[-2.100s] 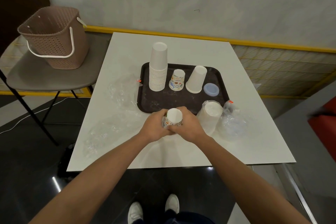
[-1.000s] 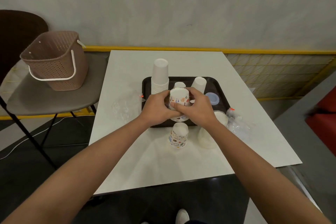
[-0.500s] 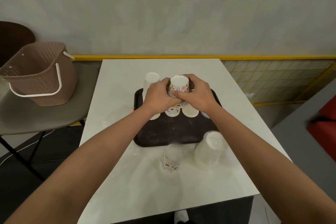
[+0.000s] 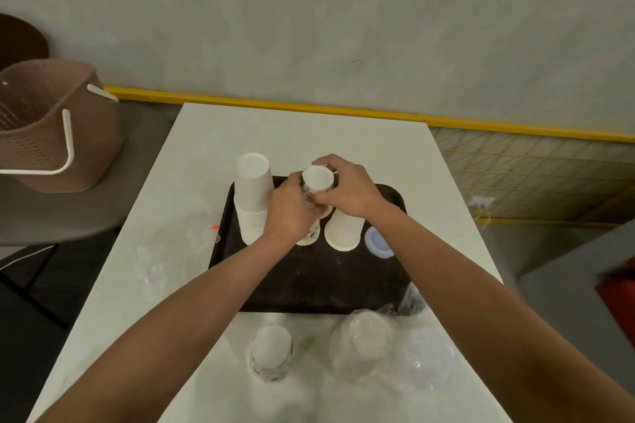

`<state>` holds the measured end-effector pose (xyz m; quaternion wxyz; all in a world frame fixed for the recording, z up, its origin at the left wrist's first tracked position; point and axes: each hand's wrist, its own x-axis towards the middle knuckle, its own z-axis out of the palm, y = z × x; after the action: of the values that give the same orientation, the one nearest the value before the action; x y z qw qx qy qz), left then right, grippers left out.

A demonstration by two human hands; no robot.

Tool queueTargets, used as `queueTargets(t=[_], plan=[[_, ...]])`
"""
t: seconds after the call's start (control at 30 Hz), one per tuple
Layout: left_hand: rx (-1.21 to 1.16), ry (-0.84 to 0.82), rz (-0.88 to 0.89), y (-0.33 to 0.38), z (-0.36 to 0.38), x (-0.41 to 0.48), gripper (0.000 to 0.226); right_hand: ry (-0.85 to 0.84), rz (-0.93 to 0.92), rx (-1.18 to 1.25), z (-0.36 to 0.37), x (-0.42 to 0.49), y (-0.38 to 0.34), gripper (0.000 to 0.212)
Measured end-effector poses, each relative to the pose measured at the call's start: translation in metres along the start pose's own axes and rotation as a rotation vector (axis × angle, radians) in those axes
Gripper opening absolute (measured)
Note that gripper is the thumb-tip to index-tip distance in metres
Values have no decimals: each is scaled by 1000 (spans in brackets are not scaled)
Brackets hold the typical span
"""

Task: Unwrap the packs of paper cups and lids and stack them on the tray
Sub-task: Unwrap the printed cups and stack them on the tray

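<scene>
Faces a white counter (image 4: pixel 309 134) bearing a dark tray (image 4: pixel 309 285). Finds a tall white cup stack (image 4: pixel 252 203) at the tray's far left, and a larger wrapped pack (image 4: pixel 364 343) and a wrapped cup pack (image 4: pixel 271 352) on the counter's near side. Grips the printed cups (image 4: pixel 316 178) over the tray's far part, left hand (image 4: pixel 292 213) curled round the left side, right hand (image 4: pixel 350 192) round the right.

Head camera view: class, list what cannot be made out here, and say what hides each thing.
Held printed cups: the left hand and right hand cover their sides, so their number is unclear.
Printed stack on the tray: mostly behind the left hand.
Wrapped pack in front of the tray: blurred, print unreadable.
Basket: cut off by the left edge.
</scene>
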<state>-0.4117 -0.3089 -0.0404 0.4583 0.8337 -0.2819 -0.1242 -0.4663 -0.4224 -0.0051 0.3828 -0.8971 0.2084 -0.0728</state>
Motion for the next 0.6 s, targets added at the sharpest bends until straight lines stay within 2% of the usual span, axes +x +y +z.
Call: queueTargets(t=[0.17, 0.27, 0.43, 0.6], plan=[[39, 32, -61, -14, 15, 2, 58, -91, -17, -49, 11, 13, 12, 65], [54, -3, -81, -20, 19, 0, 58, -144, -26, -114, 19, 18, 17, 55], [132, -47, -81, -32, 17, -17, 68, -194, 0, -235, 29, 20, 26, 65], [67, 20, -65, -39, 12, -34, 53, -256, -8, -358, 39, 19, 28, 67]])
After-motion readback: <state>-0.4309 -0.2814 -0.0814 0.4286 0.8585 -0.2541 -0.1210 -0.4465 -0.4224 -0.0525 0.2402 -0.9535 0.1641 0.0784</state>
